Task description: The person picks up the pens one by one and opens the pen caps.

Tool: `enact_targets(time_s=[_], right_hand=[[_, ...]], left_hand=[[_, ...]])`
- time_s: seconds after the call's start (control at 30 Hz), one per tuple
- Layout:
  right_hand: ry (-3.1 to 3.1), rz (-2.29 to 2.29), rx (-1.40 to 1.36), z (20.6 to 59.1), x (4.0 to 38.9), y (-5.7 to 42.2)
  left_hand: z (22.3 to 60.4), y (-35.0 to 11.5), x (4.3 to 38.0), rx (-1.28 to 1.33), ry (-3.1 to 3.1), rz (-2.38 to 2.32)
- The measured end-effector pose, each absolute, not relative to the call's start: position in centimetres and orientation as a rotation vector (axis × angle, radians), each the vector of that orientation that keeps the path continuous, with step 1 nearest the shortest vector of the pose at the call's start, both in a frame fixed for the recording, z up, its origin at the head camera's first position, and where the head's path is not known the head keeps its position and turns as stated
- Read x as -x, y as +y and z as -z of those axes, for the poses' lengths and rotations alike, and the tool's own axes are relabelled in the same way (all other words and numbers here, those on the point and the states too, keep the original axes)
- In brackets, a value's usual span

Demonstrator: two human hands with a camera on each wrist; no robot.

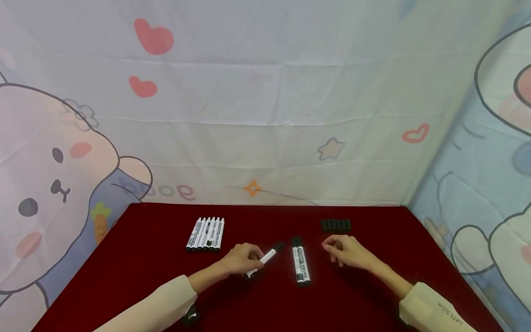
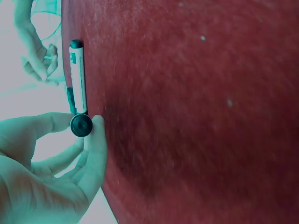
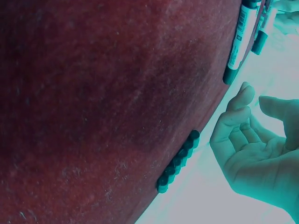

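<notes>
My left hand [image 1: 242, 259] pinches a white marker [image 1: 267, 257] with a black cap on its far end. In the left wrist view that marker [image 2: 81, 125] shows its round black end between thumb and fingers. Just right of it, two capped markers [image 1: 301, 262] lie side by side on the dark red cloth. My right hand [image 1: 348, 251] hovers with loosely bent fingers and holds nothing, as the right wrist view also shows. It is nearest to a row of black caps [image 1: 335, 225] lying beyond it.
Several uncapped white markers [image 1: 206, 234] lie in a neat row at the back left of the red table [image 1: 265, 313]. A small dark object [image 1: 191, 314] is partly hidden by the left sleeve. A patterned curtain [image 1: 265, 101] hangs behind the table.
</notes>
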State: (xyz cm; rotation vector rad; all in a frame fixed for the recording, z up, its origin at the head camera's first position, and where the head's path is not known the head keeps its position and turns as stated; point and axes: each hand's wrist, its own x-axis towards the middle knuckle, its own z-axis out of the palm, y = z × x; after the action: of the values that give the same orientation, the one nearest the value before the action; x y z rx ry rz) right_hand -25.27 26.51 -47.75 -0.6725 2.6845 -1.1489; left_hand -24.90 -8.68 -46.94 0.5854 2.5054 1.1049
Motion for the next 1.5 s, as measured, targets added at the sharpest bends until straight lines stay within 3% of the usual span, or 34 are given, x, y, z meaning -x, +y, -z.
enact_targets(time_s=[0.33, 0.73, 1.23, 1.5], right_hand=[[2.623, 1.148, 0.696, 47.7, 24.6, 25.6], [2.383, 1.247, 0.749, 46.8, 23.5, 22.5], [2.079, 1.200, 1.003, 46.8, 21.9, 20.6], [2.219, 1.111, 1.118, 47.0, 22.4, 21.3]], left_hand=[[45.2, -9.9, 25.3, -0.791, 2.365, -1.162], [44.7, -8.1, 25.4, -0.951, 2.298, -1.117], [44.8, -6.3, 24.5, -1.143, 2.321, -1.085], [44.8, -6.0, 24.4, -1.329, 2.325, -1.144]])
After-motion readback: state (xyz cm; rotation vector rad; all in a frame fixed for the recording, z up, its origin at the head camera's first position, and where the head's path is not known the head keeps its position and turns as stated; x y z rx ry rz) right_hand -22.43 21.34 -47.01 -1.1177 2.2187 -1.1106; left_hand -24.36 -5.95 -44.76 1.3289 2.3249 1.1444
